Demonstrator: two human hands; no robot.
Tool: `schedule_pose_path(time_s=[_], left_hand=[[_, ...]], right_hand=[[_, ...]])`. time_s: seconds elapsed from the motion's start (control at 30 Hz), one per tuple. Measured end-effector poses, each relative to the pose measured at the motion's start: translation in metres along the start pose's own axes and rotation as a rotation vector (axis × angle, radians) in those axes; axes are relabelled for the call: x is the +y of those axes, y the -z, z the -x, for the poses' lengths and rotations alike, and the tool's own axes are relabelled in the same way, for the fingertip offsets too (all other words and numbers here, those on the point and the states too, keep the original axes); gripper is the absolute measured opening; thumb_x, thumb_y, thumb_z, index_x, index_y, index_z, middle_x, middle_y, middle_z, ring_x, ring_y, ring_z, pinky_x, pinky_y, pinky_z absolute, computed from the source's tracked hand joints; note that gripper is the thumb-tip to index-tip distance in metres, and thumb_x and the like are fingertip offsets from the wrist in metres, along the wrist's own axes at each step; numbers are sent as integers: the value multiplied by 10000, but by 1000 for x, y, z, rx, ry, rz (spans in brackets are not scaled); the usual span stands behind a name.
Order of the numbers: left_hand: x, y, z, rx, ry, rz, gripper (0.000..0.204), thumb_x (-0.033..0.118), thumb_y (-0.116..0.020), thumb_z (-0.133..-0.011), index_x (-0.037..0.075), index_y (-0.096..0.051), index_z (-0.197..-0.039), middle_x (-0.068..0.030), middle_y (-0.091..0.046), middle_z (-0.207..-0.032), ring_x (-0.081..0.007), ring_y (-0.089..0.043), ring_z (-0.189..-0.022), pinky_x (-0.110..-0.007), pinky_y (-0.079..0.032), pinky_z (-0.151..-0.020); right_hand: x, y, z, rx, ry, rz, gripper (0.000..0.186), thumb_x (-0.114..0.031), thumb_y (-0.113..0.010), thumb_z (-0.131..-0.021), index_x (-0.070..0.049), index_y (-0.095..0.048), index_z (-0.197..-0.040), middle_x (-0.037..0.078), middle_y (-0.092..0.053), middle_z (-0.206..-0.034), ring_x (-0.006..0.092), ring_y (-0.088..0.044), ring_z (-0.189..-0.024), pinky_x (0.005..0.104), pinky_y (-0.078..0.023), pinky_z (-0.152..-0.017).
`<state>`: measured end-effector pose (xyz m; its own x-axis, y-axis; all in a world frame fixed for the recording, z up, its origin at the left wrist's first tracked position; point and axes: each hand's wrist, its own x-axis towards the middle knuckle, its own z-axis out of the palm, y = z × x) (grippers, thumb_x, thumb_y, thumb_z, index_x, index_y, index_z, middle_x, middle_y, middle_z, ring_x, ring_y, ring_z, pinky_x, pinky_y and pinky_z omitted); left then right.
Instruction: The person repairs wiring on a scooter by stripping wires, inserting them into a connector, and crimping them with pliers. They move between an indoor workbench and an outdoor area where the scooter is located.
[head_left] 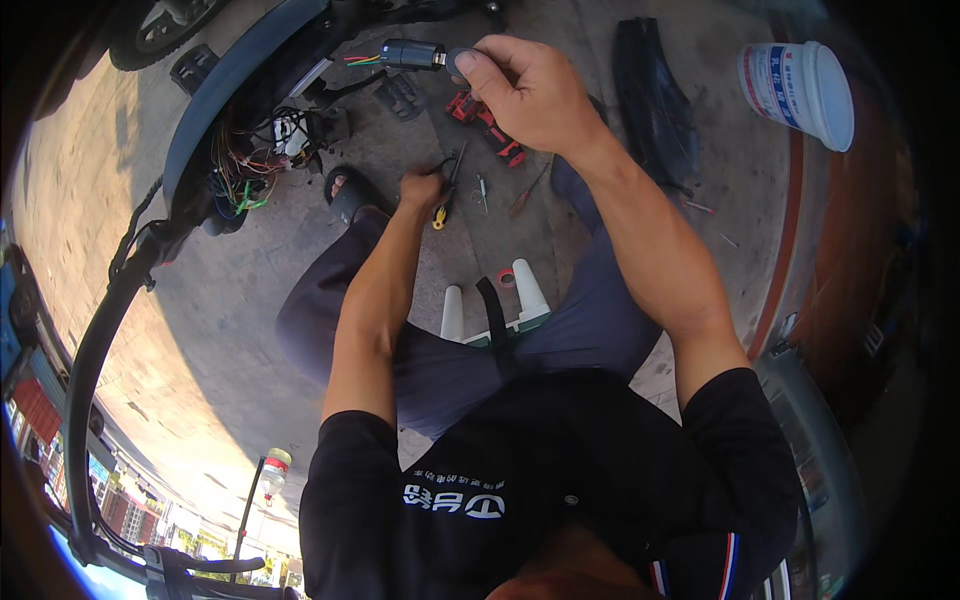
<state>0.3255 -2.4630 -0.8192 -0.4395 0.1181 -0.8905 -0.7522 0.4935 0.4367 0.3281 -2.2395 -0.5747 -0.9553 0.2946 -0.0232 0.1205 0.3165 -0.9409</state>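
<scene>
My right hand (530, 95) pinches the dark round head of a key (456, 62) at the upper middle. The key's metal part sits in the end of a black cylindrical ignition lock (410, 54), which hangs off the ground with coloured wires trailing from its other end. Lower and to the left, my left hand (422, 187) is closed low over the ground beside a slim tool with a yellow-and-black handle (440, 216). The fingers are partly hidden, so what they hold is unclear.
A scooter's body with an exposed wire bundle (245, 185) stands at left. A red-and-black power tool (487, 125), a screwdriver (528, 192) and a roll of red tape (506, 279) lie around. A white bucket (800, 95) and a black panel (655, 100) are at right.
</scene>
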Motion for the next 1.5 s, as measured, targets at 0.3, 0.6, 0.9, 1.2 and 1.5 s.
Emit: schedule_pose_path(time_s=[0.3, 0.6, 0.9, 1.2, 1.5], left_hand=[[61, 7, 11, 122, -270, -372, 441, 211, -542, -875, -16, -525, -1253, -143, -645, -1071, -224, -633, -839, -320, -532, -699], [165, 28, 165, -531, -458, 707, 614, 559, -416, -942, 3, -574, -1151, -130, -663, -966, -195, -613, -770, -297, -476, -673], [183, 19, 181, -142, -626, 495, 311, 334, -586, -926, 52, -590, -793, -5, -529, -630, -94, -454, -521, -238, -335, -479], [186, 26, 185, 59, -764, 405, 343, 316, -574, -937, 62, -554, -708, 45, -474, -619, -36, -398, -566, -213, -301, -510], [178, 43, 187, 52, -1016, 225, 355, 327, -562, -914, 22, -587, -735, -22, -537, -680, -99, -470, -587, -244, -346, -498]], right_hand=[[4, 15, 5, -37, 40, 172, 263, -268, -606, -910, -23, -639, -820, 69, -511, -553, 146, -465, -485, 306, -378, -477], [-1, 2, 9, -61, 57, 68, 227, -238, -605, -918, -22, -631, -853, 57, -511, -548, 124, -485, -478, 308, -384, -474], [-9, -11, 9, -269, 10, -41, 225, -222, -613, -912, -13, -616, -827, 67, -516, -611, 115, -478, -532, 285, -376, -502], [-12, -29, 7, -229, 124, -70, 226, -222, -638, -896, -16, -614, -805, 48, -512, -602, 98, -492, -559, 284, -398, -517], [-22, -29, 15, -479, -192, -505, 312, -263, -541, -965, -7, -624, -805, -14, -529, -618, 58, -477, -568, 235, -385, -521]])
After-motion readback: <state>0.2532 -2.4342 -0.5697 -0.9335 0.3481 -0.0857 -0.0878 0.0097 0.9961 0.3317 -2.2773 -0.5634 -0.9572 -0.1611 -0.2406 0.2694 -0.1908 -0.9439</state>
